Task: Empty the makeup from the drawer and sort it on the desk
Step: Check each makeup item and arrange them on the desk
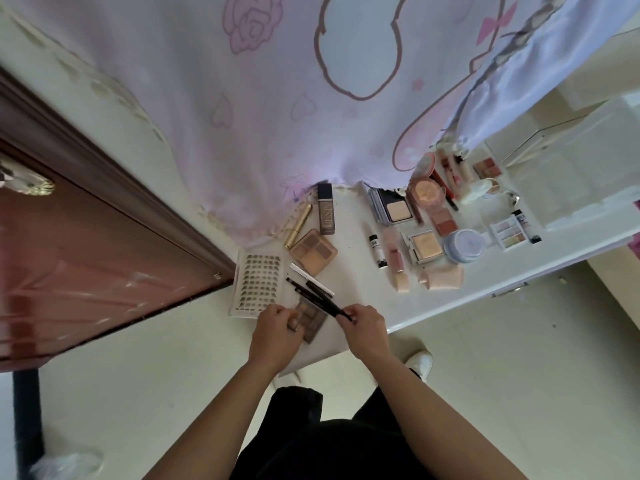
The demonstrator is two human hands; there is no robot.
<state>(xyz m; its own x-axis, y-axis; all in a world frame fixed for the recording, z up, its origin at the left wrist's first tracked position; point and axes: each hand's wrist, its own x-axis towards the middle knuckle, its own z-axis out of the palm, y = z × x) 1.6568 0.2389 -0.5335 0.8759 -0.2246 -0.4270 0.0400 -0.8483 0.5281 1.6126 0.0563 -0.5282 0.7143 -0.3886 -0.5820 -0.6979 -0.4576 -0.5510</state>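
Left hand (277,325) is down on the brown eyeshadow palette (311,320), fingers curled onto its edge, just right of the lash tray (258,285) at the near corner of the desk (349,244); right hand (363,323) pinches the end of a black pencil (325,301), slanting across that palette; a white pencil (311,274) lies just right of the tray; behind the tray sit a tan palette (313,251), a gold tube (298,221) and a foundation bottle (325,213); well right of the tray, compacts and a pale jar (465,245) crowd together.
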